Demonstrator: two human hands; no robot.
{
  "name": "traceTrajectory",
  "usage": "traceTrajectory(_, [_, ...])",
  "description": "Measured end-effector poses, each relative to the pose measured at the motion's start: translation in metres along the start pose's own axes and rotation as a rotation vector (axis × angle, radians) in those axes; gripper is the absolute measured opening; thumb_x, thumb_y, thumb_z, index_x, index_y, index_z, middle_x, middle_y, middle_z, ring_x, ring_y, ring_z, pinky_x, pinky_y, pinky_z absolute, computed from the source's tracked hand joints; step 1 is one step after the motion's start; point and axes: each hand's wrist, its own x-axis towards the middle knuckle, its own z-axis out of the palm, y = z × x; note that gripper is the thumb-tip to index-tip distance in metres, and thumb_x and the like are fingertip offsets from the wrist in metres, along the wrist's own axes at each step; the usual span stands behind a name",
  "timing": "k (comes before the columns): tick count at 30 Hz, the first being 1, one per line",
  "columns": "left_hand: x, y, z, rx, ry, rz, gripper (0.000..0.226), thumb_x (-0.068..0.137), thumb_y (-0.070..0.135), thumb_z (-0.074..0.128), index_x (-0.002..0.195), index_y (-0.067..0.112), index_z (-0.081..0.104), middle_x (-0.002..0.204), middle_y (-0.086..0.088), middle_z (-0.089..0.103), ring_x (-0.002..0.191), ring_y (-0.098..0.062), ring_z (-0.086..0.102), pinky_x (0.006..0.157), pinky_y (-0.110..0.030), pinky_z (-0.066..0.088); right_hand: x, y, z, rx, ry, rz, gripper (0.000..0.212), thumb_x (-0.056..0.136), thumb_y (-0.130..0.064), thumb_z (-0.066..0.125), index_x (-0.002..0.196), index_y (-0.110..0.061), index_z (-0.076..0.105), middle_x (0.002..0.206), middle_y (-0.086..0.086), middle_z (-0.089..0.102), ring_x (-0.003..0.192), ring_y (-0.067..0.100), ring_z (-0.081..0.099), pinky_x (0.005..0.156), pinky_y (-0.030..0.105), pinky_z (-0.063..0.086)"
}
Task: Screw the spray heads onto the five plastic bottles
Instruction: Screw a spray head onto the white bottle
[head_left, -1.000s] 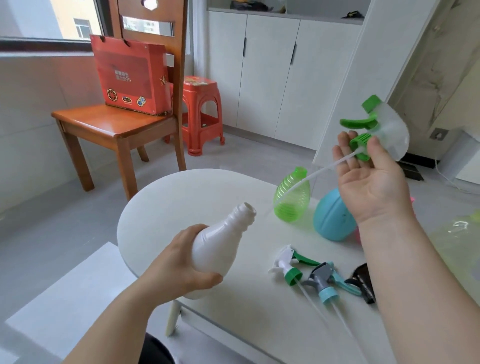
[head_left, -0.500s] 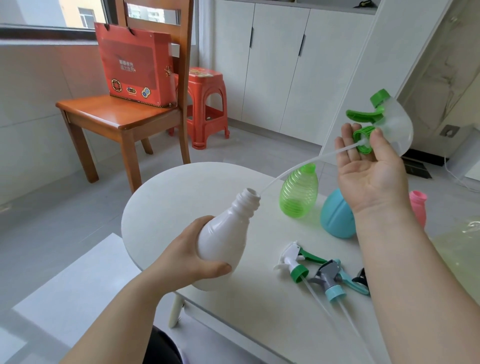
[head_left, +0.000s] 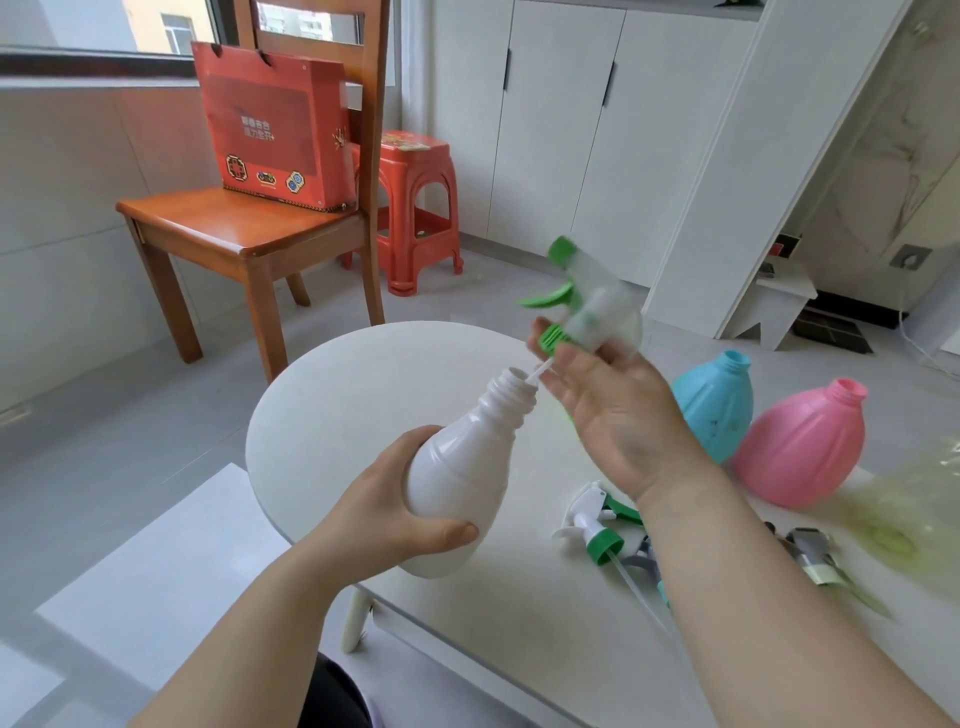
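Observation:
My left hand (head_left: 384, 519) grips the body of a white plastic bottle (head_left: 462, 473), tilted with its open neck up and to the right. My right hand (head_left: 613, 410) holds a green and clear spray head (head_left: 587, 306) by its green collar, just above and right of the neck. The head's thin tube (head_left: 537, 371) runs down into the bottle's mouth. A blue bottle (head_left: 719, 405) and a pink bottle (head_left: 802, 441) stand open on the white table (head_left: 363, 395) behind my right arm. A pale green bottle (head_left: 914, 525) shows blurred at the right edge.
Loose spray heads lie on the table near my right forearm: a white and green one (head_left: 592, 525), a grey one (head_left: 644, 564) partly hidden, and another (head_left: 810, 556) further right. A wooden chair (head_left: 234, 228) with a red box (head_left: 270, 130) and a red stool (head_left: 415, 208) stand beyond the table.
My right hand has come down and left with the spray head, and its tube has slid well into the white bottle. The camera has shifted, bringing the pink bottle into full view.

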Motion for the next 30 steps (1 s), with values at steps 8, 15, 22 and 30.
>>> traceTrajectory(8, [-0.001, 0.0, 0.001, 0.01, -0.024, 0.002, 0.068, 0.034, 0.051, 0.066, 0.098, 0.054, 0.043, 0.101, 0.019, 0.057, 0.089, 0.005, 0.056, 0.064, -0.011, 0.044, -0.003, 0.008, -0.007, -0.068, -0.147, 0.086, 0.031, 0.057, -0.012, 0.063, 0.088, -0.015, 0.065, 0.079, -0.007, 0.074, 0.083, 0.006, 0.067, 0.087, 0.023, 0.052])
traceTrajectory(15, [-0.001, 0.003, 0.004, 0.016, -0.04, 0.001, 0.066, 0.035, 0.051, 0.066, 0.097, 0.054, 0.044, 0.101, 0.018, 0.058, 0.09, 0.004, 0.056, 0.065, -0.01, 0.044, -0.003, 0.007, -0.009, -0.083, -0.219, 0.125, 0.029, 0.06, -0.012, 0.062, 0.089, -0.016, 0.065, 0.081, -0.006, 0.075, 0.085, 0.007, 0.067, 0.08, 0.019, 0.054])
traceTrajectory(22, [-0.002, 0.005, 0.008, 0.075, 0.119, 0.018, 0.064, 0.031, 0.054, 0.064, 0.091, 0.057, 0.04, 0.101, 0.019, 0.054, 0.09, 0.006, 0.052, 0.064, -0.012, 0.039, -0.006, 0.021, -0.003, -0.05, -0.112, 0.053, 0.024, 0.058, -0.016, 0.063, 0.081, -0.02, 0.067, 0.076, -0.008, 0.074, 0.083, 0.005, 0.066, 0.083, 0.019, 0.052])
traceTrajectory(30, [0.0, 0.004, 0.023, 0.322, 0.372, 0.051, 0.081, 0.047, 0.038, 0.078, 0.118, 0.036, 0.041, 0.096, 0.024, 0.04, 0.087, -0.009, 0.046, 0.062, -0.021, 0.036, -0.004, 0.027, -0.002, -0.013, -0.024, 0.006, 0.018, 0.055, -0.013, 0.066, 0.07, -0.022, 0.069, 0.071, -0.007, 0.073, 0.08, 0.006, 0.067, 0.085, 0.027, 0.054])
